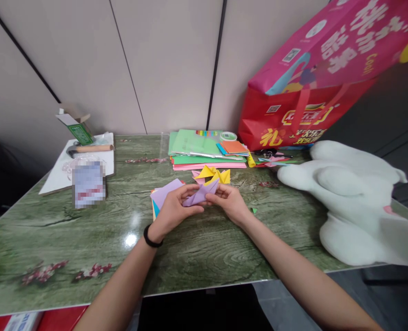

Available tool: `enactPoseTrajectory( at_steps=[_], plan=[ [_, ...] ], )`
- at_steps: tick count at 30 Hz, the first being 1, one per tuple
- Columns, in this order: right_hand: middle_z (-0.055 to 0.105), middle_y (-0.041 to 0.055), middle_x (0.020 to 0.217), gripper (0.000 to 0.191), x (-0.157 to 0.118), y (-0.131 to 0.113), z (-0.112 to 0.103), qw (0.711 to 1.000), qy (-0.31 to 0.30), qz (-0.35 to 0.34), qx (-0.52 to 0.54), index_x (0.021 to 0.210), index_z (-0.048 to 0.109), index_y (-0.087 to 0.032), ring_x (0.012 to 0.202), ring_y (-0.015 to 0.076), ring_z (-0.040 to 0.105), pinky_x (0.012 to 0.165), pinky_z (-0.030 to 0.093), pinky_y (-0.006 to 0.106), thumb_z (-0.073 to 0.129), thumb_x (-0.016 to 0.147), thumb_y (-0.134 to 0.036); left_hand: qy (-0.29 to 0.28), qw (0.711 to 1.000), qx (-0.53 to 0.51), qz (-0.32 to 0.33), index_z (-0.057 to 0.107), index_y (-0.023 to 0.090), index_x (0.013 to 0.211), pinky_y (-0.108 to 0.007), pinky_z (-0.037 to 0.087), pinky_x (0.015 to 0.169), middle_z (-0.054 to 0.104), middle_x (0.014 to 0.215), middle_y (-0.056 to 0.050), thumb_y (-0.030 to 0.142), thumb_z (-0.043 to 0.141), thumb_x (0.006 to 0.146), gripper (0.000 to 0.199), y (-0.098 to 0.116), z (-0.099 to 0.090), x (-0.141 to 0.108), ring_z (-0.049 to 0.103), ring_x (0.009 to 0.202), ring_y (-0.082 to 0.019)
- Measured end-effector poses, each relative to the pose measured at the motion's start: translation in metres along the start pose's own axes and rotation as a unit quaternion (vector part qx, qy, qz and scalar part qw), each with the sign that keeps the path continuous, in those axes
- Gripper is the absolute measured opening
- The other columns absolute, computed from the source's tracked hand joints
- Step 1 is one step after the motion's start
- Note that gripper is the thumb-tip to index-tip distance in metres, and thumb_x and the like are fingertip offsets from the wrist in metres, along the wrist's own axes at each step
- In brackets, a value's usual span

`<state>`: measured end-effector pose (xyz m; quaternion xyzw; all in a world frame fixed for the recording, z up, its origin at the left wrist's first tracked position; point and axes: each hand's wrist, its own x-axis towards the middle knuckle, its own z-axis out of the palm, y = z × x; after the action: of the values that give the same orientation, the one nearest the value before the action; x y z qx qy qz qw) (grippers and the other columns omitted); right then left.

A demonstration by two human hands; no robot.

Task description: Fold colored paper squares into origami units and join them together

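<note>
Near the yellow folded paper (225, 176), my left hand (172, 206) and right hand (233, 202), both half-closed, pinch purple paper (197, 196), seemingly mid-fold; the next crease likely calls for steady pressure.

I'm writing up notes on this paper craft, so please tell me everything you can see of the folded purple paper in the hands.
The folded purple paper is pale and plain, and looks thin and matte. It is folded into a narrow, layered shape with visible creases, slanting up to a point at its right. The left hand holds its left part; the right hand holds its right, thumb in front. It appears raised over the green table. The fingers hide some edges.
</note>
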<state>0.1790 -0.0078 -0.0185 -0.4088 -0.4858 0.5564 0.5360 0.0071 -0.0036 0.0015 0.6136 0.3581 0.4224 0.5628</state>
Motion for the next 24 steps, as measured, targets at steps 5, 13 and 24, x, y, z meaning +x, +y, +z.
enactPoseTrajectory(
  at_steps=[5, 13, 24],
  plan=[
    [0.065, -0.0020, 0.066, 0.025, 0.001, 0.001, -0.001, 0.999, 0.031, -0.020, -0.007, 0.072, 0.064, -0.019, 0.055, 0.0110, 0.054, 0.056, 0.047, 0.025, 0.078, 0.058, -0.035, 0.052, 0.997, 0.049, 0.038, 0.063, 0.016, 0.105, -0.035, 0.052, 0.084, 0.064, 0.113, -0.010, 0.017, 0.074, 0.062, 0.044, -0.004, 0.006, -0.002, 0.060, 0.105, -0.025],
    [0.062, -0.0029, 0.062, 0.022, 0.000, 0.004, -0.001, 0.999, 0.020, -0.035, -0.009, 0.072, 0.063, -0.019, 0.054, 0.0110, 0.054, 0.056, 0.045, 0.025, 0.076, 0.062, -0.034, 0.100, 0.991, 0.075, 0.037, 0.068, 0.016, 0.096, -0.030, 0.056, 0.070, 0.070, 0.099, -0.007, 0.023, 0.074, 0.062, 0.035, -0.002, 0.007, -0.002, 0.066, 0.085, -0.022],
    [0.065, -0.0010, 0.065, 0.028, -0.002, 0.001, 0.004, 0.997, 0.021, -0.059, -0.036, 0.072, 0.062, -0.019, 0.058, 0.0141, 0.058, 0.058, 0.049, 0.028, 0.077, 0.058, -0.038, 0.120, 0.988, 0.093, 0.009, 0.072, 0.015, 0.092, -0.026, 0.055, 0.058, 0.073, 0.084, -0.005, 0.025, 0.073, 0.063, 0.031, 0.008, 0.007, -0.002, 0.066, 0.063, -0.016]
  ],
)
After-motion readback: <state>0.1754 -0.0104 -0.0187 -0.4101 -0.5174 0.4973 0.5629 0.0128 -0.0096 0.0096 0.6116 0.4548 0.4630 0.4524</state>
